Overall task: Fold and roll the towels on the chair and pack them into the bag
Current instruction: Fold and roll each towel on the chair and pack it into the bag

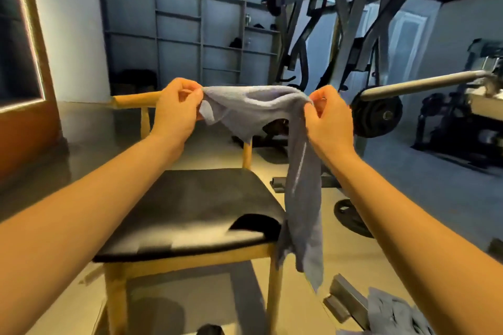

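I hold a grey towel [253, 106] stretched in the air above a wooden chair [190, 261] with a black seat. My left hand [177, 106] pinches the towel's left corner. My right hand [326, 117] pinches its top edge on the right. From there a long part of the towel hangs down past the seat's right front corner. Nothing lies on the black seat [190, 207]. More grey cloth [394, 313] lies at the bottom right, partly cut off by the frame edge. No bag is in view.
A barbell [419, 85] with black plates juts in from the right behind the chair. A weight machine [348, 22] and grey wall shelves [185, 22] stand beyond. A loose plate [351, 217] and metal bench parts [345, 304] lie on the floor to the right.
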The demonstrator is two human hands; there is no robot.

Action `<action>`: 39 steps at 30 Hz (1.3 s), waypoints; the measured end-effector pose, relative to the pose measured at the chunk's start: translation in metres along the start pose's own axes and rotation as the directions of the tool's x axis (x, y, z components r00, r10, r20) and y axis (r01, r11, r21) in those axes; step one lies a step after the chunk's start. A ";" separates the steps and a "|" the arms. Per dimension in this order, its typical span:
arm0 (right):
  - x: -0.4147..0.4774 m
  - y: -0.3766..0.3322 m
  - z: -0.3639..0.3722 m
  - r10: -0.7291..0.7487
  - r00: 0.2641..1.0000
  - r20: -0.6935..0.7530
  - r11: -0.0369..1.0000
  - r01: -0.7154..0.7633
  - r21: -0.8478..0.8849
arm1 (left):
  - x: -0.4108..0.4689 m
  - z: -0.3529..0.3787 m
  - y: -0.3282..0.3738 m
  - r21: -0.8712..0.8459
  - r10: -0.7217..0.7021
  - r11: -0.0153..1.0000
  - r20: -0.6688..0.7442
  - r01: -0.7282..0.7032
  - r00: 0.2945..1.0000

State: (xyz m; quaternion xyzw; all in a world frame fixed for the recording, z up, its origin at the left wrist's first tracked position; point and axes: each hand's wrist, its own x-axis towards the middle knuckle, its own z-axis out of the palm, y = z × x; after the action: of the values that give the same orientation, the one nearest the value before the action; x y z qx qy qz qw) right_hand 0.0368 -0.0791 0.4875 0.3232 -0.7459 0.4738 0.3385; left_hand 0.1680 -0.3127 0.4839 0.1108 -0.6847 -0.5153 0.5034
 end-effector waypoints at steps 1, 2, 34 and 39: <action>-0.016 -0.003 0.011 -0.039 0.999 0.028 0.999 0.040 -0.014 | -0.005 -0.014 -0.010 0.079 0.066 0.995 -0.020 -0.064 0.998; -0.035 -0.001 0.025 -0.048 0.994 0.095 0.998 0.051 -0.031 | -0.013 -0.027 -0.024 0.153 0.117 0.982 -0.012 -0.114 0.993; -0.173 0.095 0.113 0.288 0.560 0.776 0.931 -0.353 -0.091 | -0.045 0.016 -0.140 0.459 -0.270 0.883 0.662 -0.094 0.699; -0.177 0.076 0.115 0.237 0.477 0.847 0.842 -0.535 0.065 | -0.022 0.003 -0.093 0.336 -0.241 0.940 0.550 0.053 0.800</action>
State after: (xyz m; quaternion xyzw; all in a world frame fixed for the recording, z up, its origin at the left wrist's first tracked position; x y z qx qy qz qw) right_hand 0.0525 -0.1311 0.2693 0.3739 -0.7810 0.4508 -0.2168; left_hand 0.1419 -0.3378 0.3954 0.0768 -0.8657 -0.4507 0.2039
